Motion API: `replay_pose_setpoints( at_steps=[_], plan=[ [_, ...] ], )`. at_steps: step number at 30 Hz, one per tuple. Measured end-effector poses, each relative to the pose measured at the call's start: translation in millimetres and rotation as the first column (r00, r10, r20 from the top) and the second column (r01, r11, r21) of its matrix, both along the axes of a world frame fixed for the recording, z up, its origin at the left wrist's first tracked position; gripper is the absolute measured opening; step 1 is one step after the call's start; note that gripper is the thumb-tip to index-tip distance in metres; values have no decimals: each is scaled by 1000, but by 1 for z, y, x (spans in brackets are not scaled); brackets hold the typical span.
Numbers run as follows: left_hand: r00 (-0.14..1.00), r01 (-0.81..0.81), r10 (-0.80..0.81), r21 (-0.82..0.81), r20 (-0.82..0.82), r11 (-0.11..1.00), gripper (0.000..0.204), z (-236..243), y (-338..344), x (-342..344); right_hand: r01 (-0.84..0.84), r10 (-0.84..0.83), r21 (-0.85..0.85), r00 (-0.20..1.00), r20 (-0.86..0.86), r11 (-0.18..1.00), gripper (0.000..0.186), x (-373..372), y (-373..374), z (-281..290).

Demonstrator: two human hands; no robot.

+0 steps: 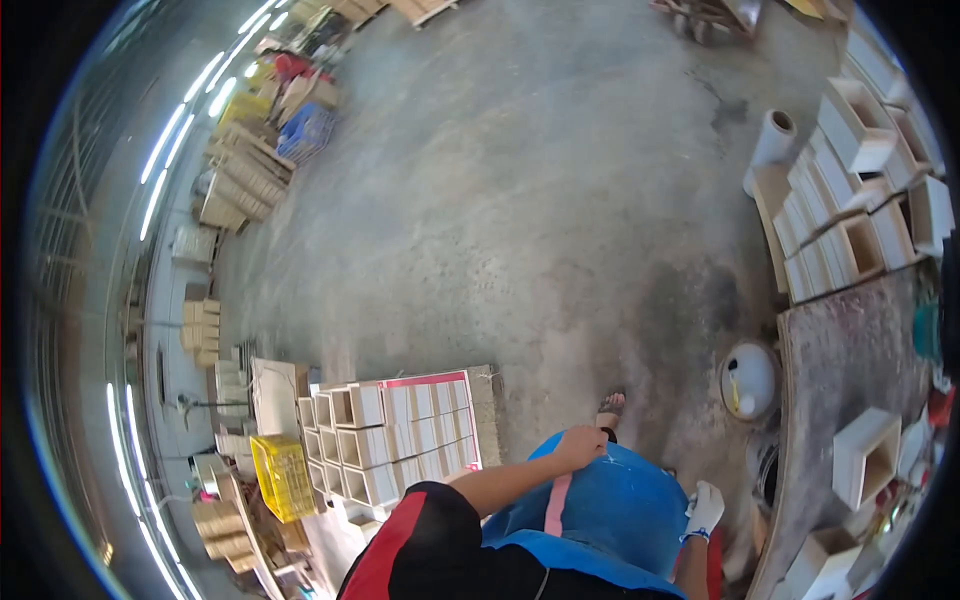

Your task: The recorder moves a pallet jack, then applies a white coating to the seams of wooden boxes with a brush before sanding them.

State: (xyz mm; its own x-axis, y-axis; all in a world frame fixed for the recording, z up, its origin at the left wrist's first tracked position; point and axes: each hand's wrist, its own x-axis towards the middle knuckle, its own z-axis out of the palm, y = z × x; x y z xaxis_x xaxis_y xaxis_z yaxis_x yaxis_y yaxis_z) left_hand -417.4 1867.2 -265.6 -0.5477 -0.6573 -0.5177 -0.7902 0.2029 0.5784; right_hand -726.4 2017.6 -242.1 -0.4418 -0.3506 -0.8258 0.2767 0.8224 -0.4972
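My left hand (580,448) is bare and held across the front of a blue apron (632,505) that I wear. Its fingers are curled in, and anything inside them is hidden. At the apron's right edge is my right hand (705,507) in a white glove. Those fingers look bent inward too; I cannot make out anything in them. A pink strip (557,505) runs down the apron. One foot in a dark sandal (612,403) shows on the concrete floor (480,230) ahead of me.
White box-shaped pieces (405,430) are stacked at my left, beside a yellow crate (281,477). On the right stand a worktable (835,345), a round white-topped drum (748,382) and more stacked boxes (835,215). A blue crate (305,132) sits far left, a cart (708,18) far right.
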Motion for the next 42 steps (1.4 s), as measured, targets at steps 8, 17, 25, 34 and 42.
replay_pose_setpoints(
  at_steps=[8, 17, 25, 34, 42],
  plan=[
    [998, 24, -43, -328, -51, 944, 10, -96, -48, -31, -424, 36, -526, 802, -596, 738, 17, -33, -94, 56],
    [922, 188, -300, -394, -245, 900, 40, -219, -103, -130, -633, -107, -342, 380, -919, 694, 21, -92, -162, 87],
    [814, 437, -571, -533, -108, 724, 25, -276, -109, -271, -588, -169, -430, 445, -879, 685, 23, -107, -144, 63],
    [507, 789, -797, -548, 327, 277, 20, -376, -87, -367, -551, -240, -409, 353, -904, 727, 24, -100, -146, 51],
    [460, 843, -791, -478, 403, 247, 23, -385, -86, -390, -563, -242, -436, 388, -890, 702, 25, -94, -148, 61]
  ],
)
